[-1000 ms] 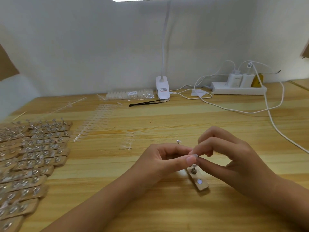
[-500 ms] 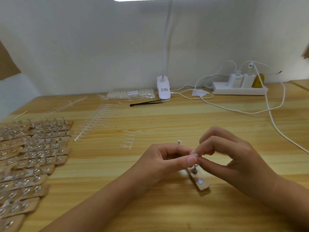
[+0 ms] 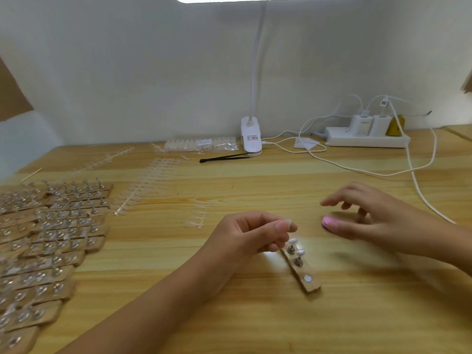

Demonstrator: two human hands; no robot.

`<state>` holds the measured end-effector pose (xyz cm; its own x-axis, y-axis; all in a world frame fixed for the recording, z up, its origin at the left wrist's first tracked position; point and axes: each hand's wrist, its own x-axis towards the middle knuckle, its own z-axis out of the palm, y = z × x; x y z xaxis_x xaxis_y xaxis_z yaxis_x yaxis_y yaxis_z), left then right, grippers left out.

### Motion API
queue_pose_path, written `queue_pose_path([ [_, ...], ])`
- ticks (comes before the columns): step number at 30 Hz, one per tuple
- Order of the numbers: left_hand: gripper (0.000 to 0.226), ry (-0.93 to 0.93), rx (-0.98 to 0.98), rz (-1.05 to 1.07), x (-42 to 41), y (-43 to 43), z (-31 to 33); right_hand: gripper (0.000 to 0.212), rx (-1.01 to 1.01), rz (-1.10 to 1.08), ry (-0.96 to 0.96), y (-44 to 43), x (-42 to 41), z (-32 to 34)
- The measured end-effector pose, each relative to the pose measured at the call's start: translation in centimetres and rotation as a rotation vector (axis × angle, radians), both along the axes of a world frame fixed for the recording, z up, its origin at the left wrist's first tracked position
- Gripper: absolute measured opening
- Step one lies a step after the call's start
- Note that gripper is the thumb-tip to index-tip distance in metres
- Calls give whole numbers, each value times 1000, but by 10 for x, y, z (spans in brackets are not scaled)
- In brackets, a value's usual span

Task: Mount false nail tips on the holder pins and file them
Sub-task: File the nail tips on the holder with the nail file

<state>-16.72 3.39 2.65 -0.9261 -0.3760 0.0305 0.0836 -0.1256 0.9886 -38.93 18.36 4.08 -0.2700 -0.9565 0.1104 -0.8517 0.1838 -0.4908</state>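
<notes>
Barely visible, a nail tip [image 3: 288, 222] (clear) in the left hand [image 3: 245, 236].

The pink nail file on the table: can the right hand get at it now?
Probably yes: the open right hand is right over the pink nail file, with nothing between them.

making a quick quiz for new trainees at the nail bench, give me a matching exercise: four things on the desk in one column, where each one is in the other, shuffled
Things:
1. nail tip
2. pink file
3. black tweezers
4. power strip

Places:
a. just in front of the lamp clip
b. back right of the table
c. pinched in the left hand
d. lying by the thumb of the right hand

Pairs: 1-c, 2-d, 3-a, 4-b
</notes>
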Motion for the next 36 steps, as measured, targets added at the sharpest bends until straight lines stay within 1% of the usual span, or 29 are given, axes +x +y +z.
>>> queue_pose_path([
  [2, 26, -3, 17, 1, -1, -1, 0, 43, 88, 13, 26, 0, -4, -7],
  [4, 26, -12, 14, 0, -1, -2, -1, 28, 106, 15, 74, -2, -1, -10],
  [6, 25, -15, 0, -4, 0, -2, -1, 19, 55, -2, 59, -2, 4, -7],
  [7, 25, -15, -15, 0, 0, -1, 0, 18, -7, -11, -20, -2, 8, -4],
  [8, 24, -16, -42, 11, 1, 0, 0, 21, -92, -13, -166, -2, 13, 2],
  [10, 23, -19, -115, 55, 1, 2, -1, 28, -234, 36, -569, -2, 30, 13],
  [11, 23, -16, -144, 78, 1, 2, -1, 29, -274, 84, -704, -2, 39, 16],
  [12, 23, -9, -165, 95, 2, 3, -1, 30, -298, 127, -744, -2, 48, 18],
  [14, 25, 4, -207, 120, 2, 4, -3, 35, -323, 182, -729, -1, 63, 19],
  [18, 28, 20, -259, 145, 4, 8, -5, 27, -385, 154, -776, -1, 74, 18],
  [22, 19, 4, -307, 134, 5, 9, -5, 24, -270, 179, -784, 0, 70, 22],
  [24, 20, 9, -297, 140, 4, 11, -4, 23, -223, 184, -801, 1, 68, 25],
  [28, 23, 26, -298, 137, 5, 11, -3, 18, -234, 156, -797, 0, 69, 23],
  [31, 24, 22, -330, 133, 6, 13, -4, 21, -265, 114, -802, -1, 71, 20],
  [36, 21, 28, -295, 156, 4, 12, -3, 18, -199, 143, -799, 0, 70, 23],
])
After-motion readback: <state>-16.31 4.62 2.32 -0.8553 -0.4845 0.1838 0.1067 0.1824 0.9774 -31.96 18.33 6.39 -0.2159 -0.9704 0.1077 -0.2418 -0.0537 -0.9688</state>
